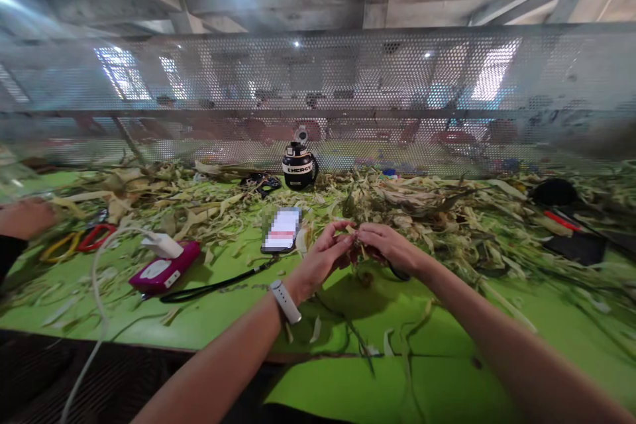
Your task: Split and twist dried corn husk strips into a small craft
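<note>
Both of my hands meet over the green table (218, 324), fingertips close together at a small piece of dried plant material. My left hand (325, 258), with a white band on its wrist, has its thumb and fingers pinched together. My right hand (390, 246) is closed too, its fingers curled against the same spot. What exactly they hold is too small to make out. Thin husk strips (408, 344) lie on the table below and to the right of my hands. A phone (281, 230) with a lit screen lies just left of them.
A magenta power strip (165, 269) with a white plug and cable sits at left, near red-handled scissors (97, 237). A black bottle (298, 167) stands behind, before a perforated metal screen (348, 73). Husk piles (422, 202) spread across the back. Another person's hand (27, 217) is far left.
</note>
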The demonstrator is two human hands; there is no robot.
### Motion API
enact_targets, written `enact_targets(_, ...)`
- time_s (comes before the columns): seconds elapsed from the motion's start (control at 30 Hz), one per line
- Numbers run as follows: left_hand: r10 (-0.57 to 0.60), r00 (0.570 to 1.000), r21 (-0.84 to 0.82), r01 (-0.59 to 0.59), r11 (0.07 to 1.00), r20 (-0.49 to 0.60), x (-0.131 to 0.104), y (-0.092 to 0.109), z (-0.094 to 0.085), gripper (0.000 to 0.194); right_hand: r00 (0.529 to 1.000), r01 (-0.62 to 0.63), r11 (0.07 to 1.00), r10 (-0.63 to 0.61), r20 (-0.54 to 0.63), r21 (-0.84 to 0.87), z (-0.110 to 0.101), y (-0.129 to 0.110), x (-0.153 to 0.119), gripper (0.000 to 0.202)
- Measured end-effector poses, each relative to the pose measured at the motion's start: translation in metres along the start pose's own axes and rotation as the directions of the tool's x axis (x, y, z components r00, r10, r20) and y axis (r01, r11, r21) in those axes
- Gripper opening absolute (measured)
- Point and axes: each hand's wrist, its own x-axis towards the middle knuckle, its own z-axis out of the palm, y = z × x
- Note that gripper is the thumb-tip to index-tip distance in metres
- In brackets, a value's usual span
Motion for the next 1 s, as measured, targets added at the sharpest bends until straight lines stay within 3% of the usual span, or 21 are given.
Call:
enact_targets(0.17, -0.016, 0.999, 0.003, 0.016, 1.000, 0.043, -0.005, 0.007, 0.002, 0.049, 0.998, -0.010, 0.994, 0.017, -0.063, 0.107, -0.002, 0.000, -0.001, 0.040)
enact_targets(0.37, 0.011, 0.998, 0.062, -0.014, 0.998, 0.060, -0.001, 0.006, -0.001, 0.042, 0.990, -0.131, 0.957, 0.115, 0.078, 0.257, -0.002, 0.010, 0.001, 0.043)
enact_targets(0.47, -0.006, 0.998, 0.122, -0.002, 0.993, 0.064, 0.002, 0.005, -0.004, 0.041, 0.992, -0.117, 0.951, 0.095, 0.088, 0.285, 0.000, 0.013, 0.001, 0.042)
enact_targets(0.63, 0.025, 0.995, 0.086, -0.033, 0.996, 0.092, 0.003, 0.005, -0.005, 0.039, 0.999, -0.005, 0.982, -0.003, 0.046, 0.188, 0.002, 0.011, 0.000, 0.040)
enact_targets(0.83, 0.011, 0.997, 0.061, -0.016, 0.998, 0.077, 0.002, 0.005, -0.006, 0.038, 0.996, -0.069, 0.956, 0.050, 0.072, 0.286, 0.001, 0.011, 0.000, 0.039)
enact_targets(1.0, 0.022, 0.995, 0.048, -0.027, 0.998, 0.098, 0.001, 0.006, -0.007, 0.036, 0.998, -0.036, 0.942, 0.015, 0.065, 0.335, 0.001, 0.011, 0.000, 0.038)
